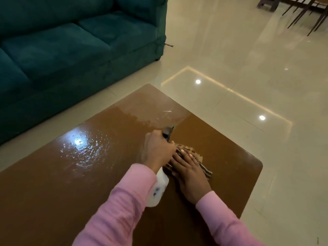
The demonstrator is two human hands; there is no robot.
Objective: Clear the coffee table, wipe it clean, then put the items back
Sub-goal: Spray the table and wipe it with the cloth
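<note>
The brown coffee table (62, 183) fills the lower half of the view, its top bare and glossy with wet droplets on the left and far middle. My left hand (158, 150) grips a white spray bottle (158, 190) by its dark trigger head, nozzle pointing away over the table. My right hand (190, 172) lies flat, fingers together, pressing a checked brown cloth (197, 157) onto the tabletop right beside the bottle. Both sleeves are pink.
A teal sofa (71, 47) stands close behind the table's far left edge, with a narrow strip of floor between. Shiny beige tiled floor (248, 77) spreads to the right. Dark chair legs (305, 13) stand at the top right.
</note>
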